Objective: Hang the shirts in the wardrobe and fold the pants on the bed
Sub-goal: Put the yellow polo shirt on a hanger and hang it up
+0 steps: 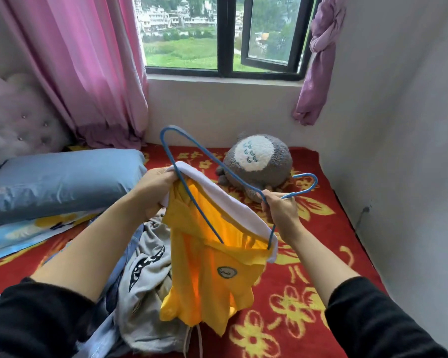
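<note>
1. Clearly, in the head view, the yellow shirt (pixel 212 264) is a light, limp thing: it hangs in soft folds below the hands, held up over the bed (pixel 321 254), and light glows through the cloth, so it looks thin.
2. Its white neck band (pixel 225 200) looks the firmest part, and that is the sensible place to hold it; the body would only sag and slip.
3. The left hand (pixel 153 187) has its fingers closed on the near-left edge of that band, keeping the opening spread.
4. The right hand (pixel 282 210) has its fingers closed on the blue hanger (pixel 189 143) near the hook. The hanger looks thin and stiff; one end is down inside the neck opening, the other arches above it.
5. In looks, the shirt is bright yellow with a white neck and a small oval badge (pixel 227 272) on the front.
6. More clothes (pixel 142 275), grey and blue denim, lie in a heap on the bed just left of the shirt.
</note>
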The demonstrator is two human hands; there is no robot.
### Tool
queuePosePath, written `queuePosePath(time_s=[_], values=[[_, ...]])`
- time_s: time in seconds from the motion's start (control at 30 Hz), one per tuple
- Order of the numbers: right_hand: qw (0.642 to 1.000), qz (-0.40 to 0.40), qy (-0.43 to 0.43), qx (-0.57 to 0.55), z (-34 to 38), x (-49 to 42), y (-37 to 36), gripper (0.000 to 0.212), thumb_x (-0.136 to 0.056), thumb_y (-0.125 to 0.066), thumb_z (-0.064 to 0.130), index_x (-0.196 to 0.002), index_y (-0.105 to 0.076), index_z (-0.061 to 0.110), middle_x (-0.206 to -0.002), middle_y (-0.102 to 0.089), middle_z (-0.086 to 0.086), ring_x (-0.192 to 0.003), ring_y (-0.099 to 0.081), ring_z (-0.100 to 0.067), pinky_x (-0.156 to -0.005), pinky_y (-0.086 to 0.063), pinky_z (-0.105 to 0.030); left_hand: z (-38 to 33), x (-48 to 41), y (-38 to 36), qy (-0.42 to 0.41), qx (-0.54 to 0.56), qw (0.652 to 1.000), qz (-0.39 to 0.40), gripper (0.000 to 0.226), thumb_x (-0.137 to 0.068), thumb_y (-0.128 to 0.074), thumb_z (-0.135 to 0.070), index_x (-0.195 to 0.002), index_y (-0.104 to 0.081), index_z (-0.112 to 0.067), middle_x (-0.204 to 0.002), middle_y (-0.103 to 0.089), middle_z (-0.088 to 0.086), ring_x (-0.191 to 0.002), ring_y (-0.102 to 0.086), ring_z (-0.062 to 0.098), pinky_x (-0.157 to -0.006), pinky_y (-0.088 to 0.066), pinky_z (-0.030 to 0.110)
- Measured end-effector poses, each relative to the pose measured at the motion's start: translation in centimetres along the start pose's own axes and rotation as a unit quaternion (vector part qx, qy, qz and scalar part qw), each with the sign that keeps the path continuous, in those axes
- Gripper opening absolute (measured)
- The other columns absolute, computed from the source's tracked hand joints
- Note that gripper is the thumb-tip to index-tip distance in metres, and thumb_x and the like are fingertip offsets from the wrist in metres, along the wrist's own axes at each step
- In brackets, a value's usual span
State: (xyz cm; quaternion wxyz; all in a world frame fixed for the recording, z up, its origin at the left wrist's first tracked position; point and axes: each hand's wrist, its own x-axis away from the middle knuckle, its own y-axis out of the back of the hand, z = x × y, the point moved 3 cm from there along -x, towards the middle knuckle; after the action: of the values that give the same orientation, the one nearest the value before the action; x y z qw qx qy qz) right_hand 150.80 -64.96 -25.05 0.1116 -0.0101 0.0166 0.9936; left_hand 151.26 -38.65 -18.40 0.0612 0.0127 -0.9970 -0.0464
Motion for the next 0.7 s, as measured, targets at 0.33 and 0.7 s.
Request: queuePosePath(time_s=[0.33,0.7], values=[[0.968,0.015,0.084,0.235,1.2,-0.7,2.4,0.041,-0.083,-0.06,0.016,-0.045,-0.054,-0.001,-0.041,-0.044,-0.005,-0.04,-0.039,-0.012,-0.046,-0.032,-0.026,2.8,-1.4,4.3,0.008,-0.216,0.962,-0.168,0.031,-0.088,-0.061,-0.021,-0.063,-0.065,-0.004,-0.062,-0.057,0.016,-0.064,-0.052,0.028,-0.06,-0.045,0.04],[0.884,0.088,0.136,0.439,7.8,-0.9,-0.7,0.046,-0.088,-0.06,0.035,-0.063,-0.064,-0.003,-0.055,-0.059,-0.013,-0.054,-0.055,-0.029,-0.054,-0.045,-0.039,-0.5,0.4,0.9,-0.094,-0.213,0.967,-0.107,0.009,-0.078,-0.068,-0.018,-0.072,-0.073,-0.021,-0.063,-0.064,-0.002,-0.062,-0.055,0.012,-0.055,-0.042,0.025]])
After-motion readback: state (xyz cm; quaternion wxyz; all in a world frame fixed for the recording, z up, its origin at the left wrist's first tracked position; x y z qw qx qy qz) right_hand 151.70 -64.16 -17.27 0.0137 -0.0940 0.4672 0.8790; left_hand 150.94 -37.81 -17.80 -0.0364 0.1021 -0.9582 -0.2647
